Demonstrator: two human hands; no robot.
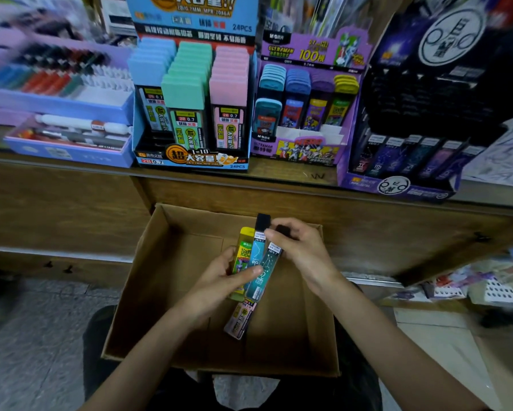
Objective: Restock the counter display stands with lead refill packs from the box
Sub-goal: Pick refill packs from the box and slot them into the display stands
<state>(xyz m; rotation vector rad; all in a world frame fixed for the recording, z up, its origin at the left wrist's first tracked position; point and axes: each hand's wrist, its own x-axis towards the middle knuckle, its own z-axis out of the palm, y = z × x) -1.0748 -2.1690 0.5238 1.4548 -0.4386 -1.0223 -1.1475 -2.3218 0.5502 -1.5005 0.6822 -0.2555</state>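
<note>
Over the open brown cardboard box (148, 277), the left hand (219, 280) curls round a fan of slim lead refill packs (250, 262), 1 yellow and 2 teal, apparently keeping stock ready. The right hand (299, 247) pinches the black-capped top of 1 teal pack (267, 271), probably to draw it out for the dark purple display stand (397, 182) on the wooden counter (279, 170).

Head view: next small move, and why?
Likely slide the darker teal pack out with the right hand, toward the constellation stand where matching packs stand: its grip pinches that pack's cap, while the left hand holds the mixed bundle.
</note>
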